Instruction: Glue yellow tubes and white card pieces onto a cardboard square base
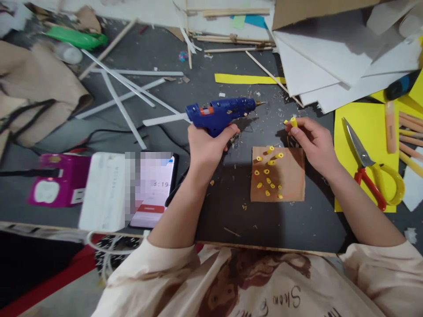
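Note:
My left hand is wrapped round the handle of a blue glue gun, whose nozzle points right. A white glue stick juts from its rear. Between the fingertips of my right hand is a small yellow paper tube, held just right of the nozzle and apart from it. A second bit of yellow shows beside it at the fingertips. Below, a brown cardboard square lies on the table with several short yellow tubes standing on it.
Scissors lie on yellow paper at the right. White sheets and wooden sticks are at the back. Loose glue sticks, a phone, a white box and a purple device lie left.

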`<state>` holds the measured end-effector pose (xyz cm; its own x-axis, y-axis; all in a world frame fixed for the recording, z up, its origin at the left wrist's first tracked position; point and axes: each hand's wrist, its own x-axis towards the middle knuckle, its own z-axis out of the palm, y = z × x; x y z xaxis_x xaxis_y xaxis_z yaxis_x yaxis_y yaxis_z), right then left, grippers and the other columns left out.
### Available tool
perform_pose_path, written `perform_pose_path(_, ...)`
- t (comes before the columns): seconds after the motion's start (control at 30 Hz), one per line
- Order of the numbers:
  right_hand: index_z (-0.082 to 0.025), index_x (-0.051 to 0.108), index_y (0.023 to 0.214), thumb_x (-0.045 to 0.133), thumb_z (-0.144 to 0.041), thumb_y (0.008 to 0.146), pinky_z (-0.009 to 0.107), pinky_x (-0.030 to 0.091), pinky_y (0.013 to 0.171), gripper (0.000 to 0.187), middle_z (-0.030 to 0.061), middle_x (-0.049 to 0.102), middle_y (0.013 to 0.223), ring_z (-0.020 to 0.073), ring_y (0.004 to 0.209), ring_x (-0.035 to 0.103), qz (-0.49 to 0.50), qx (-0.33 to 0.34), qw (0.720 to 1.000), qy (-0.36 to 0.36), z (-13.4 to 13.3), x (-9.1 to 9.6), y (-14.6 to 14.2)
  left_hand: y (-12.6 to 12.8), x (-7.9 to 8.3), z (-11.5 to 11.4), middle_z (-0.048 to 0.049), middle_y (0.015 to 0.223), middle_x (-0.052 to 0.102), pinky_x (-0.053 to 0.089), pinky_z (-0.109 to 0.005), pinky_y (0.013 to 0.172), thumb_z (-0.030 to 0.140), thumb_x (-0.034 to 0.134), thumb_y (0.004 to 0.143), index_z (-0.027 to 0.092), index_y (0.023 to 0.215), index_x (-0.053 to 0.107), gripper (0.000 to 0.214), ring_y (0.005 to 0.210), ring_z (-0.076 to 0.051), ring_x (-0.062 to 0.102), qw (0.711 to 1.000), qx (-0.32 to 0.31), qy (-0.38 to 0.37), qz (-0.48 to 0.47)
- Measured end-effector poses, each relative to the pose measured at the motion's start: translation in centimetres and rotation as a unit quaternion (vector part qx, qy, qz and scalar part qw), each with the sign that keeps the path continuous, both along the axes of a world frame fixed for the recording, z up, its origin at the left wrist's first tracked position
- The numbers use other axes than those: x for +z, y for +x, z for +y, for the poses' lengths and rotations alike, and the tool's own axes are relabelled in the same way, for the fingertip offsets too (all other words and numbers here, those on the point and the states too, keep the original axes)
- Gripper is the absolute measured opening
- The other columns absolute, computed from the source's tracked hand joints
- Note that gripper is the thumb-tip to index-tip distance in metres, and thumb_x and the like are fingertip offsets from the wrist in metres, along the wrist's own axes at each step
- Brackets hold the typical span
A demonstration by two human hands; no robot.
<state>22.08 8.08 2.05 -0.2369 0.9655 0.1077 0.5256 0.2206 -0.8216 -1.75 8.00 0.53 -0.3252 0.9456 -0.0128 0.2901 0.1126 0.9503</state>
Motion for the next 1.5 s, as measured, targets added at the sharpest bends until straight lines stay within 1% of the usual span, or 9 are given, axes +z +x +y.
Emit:
perform_pose_path(0.17, -0.021, 0.066, 0.101, 0.056, -0.044, 0.092, 0.033, 0.053, 0.084, 0.027, 0.0045, 0.073, 0.097, 0.0181, 0.088, 0.069, 0.047, -0.017, 0.999, -0.017, 1.2, -0.8, 0.0, 0.0, 0.1, 0.0, -0.0032, 0.066, 0.065, 0.035, -0.025, 0.038, 0.031, 0.071, 0.065, 0.019, 0.067, 0.06, 0.016, 0.046, -0.012, 0.048, 0.999, -0.02, -0.006, -0.026)
perform_pose_path(0.37, -0.026, 0.067, 0.107, 0.049, -0.041, 0.095, 0.038, 0.051, 0.094, 0.026, 0.0055, 0.071, 0.112, 0.021, 0.107, 0.066, 0.004, -0.105, 0.992, 0.073, 1.4, -0.3, -0.3, 0.1, 0.4, -0.2, -0.0012, 0.065, 0.062, 0.036, -0.025, 0.038, 0.031, 0.071, 0.066, 0.02, 0.07, 0.059, 0.017, 0.044, -0.01, 0.044, 0.999, -0.038, -0.014, -0.016)
perform_pose_path(0.47, -0.026, 0.071, 0.103, 0.052, -0.039, 0.094, 0.039, 0.051, 0.094, 0.024, 0.0052, 0.073, 0.107, 0.0216, 0.103, 0.067, -0.022, -0.056, 0.994, 0.092, 1.2, 0.0, -0.7, 0.1, 0.4, -0.2, -0.0003, 0.063, 0.06, 0.037, -0.025, 0.039, 0.031, 0.07, 0.066, 0.02, 0.072, 0.059, 0.017, 0.045, -0.01, 0.046, 0.999, -0.039, -0.015, -0.012)
perform_pose_path(0.57, -0.026, 0.074, 0.1, 0.057, -0.036, 0.092, 0.039, 0.052, 0.09, 0.021, 0.0039, 0.076, 0.098, 0.021, 0.095, 0.069, -0.014, -0.008, 0.995, 0.097, 1.5, -0.5, -0.7, 0.0, 0.6, -0.3, 0.0005, 0.061, 0.059, 0.036, -0.024, 0.038, 0.03, 0.07, 0.065, 0.02, 0.07, 0.058, 0.016, 0.046, -0.01, 0.047, 0.999, -0.038, -0.012, -0.018)
perform_pose_path(0.73, -0.027, 0.077, 0.098, 0.063, -0.036, 0.089, 0.036, 0.051, 0.079, 0.019, 0.0007, 0.076, 0.087, 0.0182, 0.082, 0.067, 0.01, -0.007, 0.985, 0.17, 2.2, -2.1, -0.3, 0.0, 1.2, -0.6, 0.0022, 0.055, 0.059, 0.034, -0.024, 0.036, 0.028, 0.07, 0.064, 0.019, 0.066, 0.058, 0.016, 0.039, -0.008, 0.043, 0.997, -0.053, -0.02, -0.042)
perform_pose_path(0.9, -0.031, 0.076, 0.104, 0.059, -0.041, 0.091, 0.035, 0.051, 0.076, 0.023, 0.0013, 0.074, 0.094, 0.017, 0.084, 0.066, 0.011, -0.004, 0.989, 0.146, 2.2, -2.3, 0.0, 0.2, 1.3, -0.6, 0.0028, 0.053, 0.059, 0.032, -0.024, 0.034, 0.025, 0.07, 0.062, 0.019, 0.064, 0.058, 0.013, 0.039, -0.009, 0.045, 0.996, -0.058, -0.018, -0.061)
perform_pose_path(0.97, -0.03, 0.075, 0.105, 0.059, -0.04, 0.091, 0.034, 0.051, 0.076, 0.024, 0.0023, 0.073, 0.096, 0.017, 0.088, 0.067, 0.017, 0.002, 0.987, 0.16, 2.2, -2.3, 0.0, 0.2, 1.3, -0.6, 0.0028, 0.053, 0.058, 0.031, -0.024, 0.034, 0.025, 0.07, 0.061, 0.02, 0.062, 0.057, 0.014, 0.039, -0.009, 0.045, 0.996, -0.058, -0.02, -0.058)
perform_pose_path(1.07, -0.03, 0.075, 0.104, 0.061, -0.037, 0.09, 0.033, 0.052, 0.076, 0.021, 0.0025, 0.072, 0.095, 0.0166, 0.089, 0.067, 0.02, 0.006, 0.984, 0.179, 2.1, -2.3, -0.1, 0.1, 1.1, -0.6, 0.0029, 0.052, 0.057, 0.03, -0.024, 0.034, 0.026, 0.07, 0.061, 0.02, 0.06, 0.056, 0.015, 0.038, -0.009, 0.043, 0.997, -0.062, -0.021, -0.048)
perform_pose_path(1.5, -0.03, 0.076, 0.102, 0.063, -0.035, 0.09, 0.033, 0.053, 0.077, 0.019, 0.0018, 0.072, 0.093, 0.0163, 0.086, 0.067, 0.018, 0.025, 0.984, 0.175, 1.8, -2.2, -0.4, 0.4, 1.5, -0.7, 0.0043, 0.043, 0.05, 0.028, -0.023, 0.035, 0.024, 0.065, 0.057, 0.02, 0.054, 0.053, 0.013, 0.035, -0.008, 0.04, 0.996, -0.061, -0.038, -0.056)
